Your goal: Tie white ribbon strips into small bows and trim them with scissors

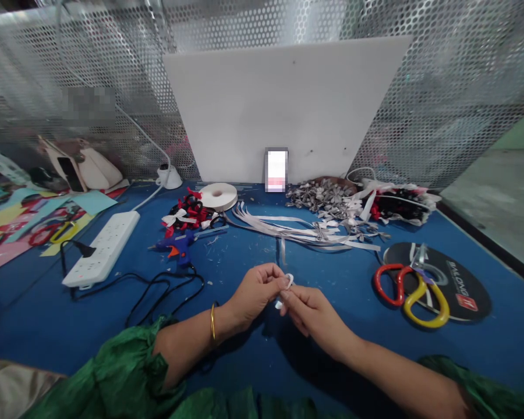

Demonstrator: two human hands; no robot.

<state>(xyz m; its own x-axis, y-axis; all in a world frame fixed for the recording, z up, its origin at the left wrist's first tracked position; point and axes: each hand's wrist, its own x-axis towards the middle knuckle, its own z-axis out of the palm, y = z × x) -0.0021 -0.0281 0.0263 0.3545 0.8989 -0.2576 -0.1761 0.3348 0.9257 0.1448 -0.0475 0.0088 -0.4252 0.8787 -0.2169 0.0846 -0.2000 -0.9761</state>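
Note:
A short piece of white ribbon [289, 280] is pinched between my two hands, looped at the top, with a loose end [278, 304] showing below the fingers. My left hand [262, 288] is closed, its thumb and forefinger on the loop. From the right, my right hand [310, 311] meets it, thumb and fingers pressed together on the lower part of the ribbon. Fingers hide the middle of the ribbon. Beyond the hands lie long cut strips of pale ribbon [283, 233] and a pile of grey and white bows [323, 201].
On the left are a blue glue gun [180, 247], its black cord, a white power strip [105, 247], red-and-black bows [183, 212] and a ribbon roll [218, 196]. Red-and-yellow scissors [413, 291] rest partly on a black oval mat [467, 279]. A phone [276, 170] leans against the white board [283, 105].

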